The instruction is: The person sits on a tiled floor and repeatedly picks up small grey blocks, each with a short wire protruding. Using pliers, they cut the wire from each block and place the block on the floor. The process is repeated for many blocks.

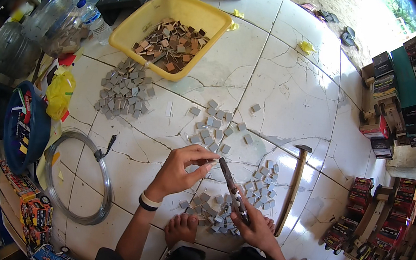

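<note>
My right hand [254, 225] is closed around a pair of dark, worn pliers [228, 176], their long jaws tilted up toward my other hand. Beside the jaw tips, my left hand [182, 167] has its thumb and fingers drawn together in a pinch. What sits between those fingertips is too small to make out. Below the pliers lie small grey square pieces [263, 183], some near my bare foot [180, 230]. More grey pieces [213, 123] are scattered on the tiles just beyond my hands.
A hammer [292, 191] lies right of the pieces. Left are a coil of clear tubing [106, 201] and a heap of grey pieces [124, 90]. Behind stands a yellow basin [212, 17] holding brown pieces. Toy trucks [38, 213] line the left edge; stacked toy vehicles [391, 217] stand right.
</note>
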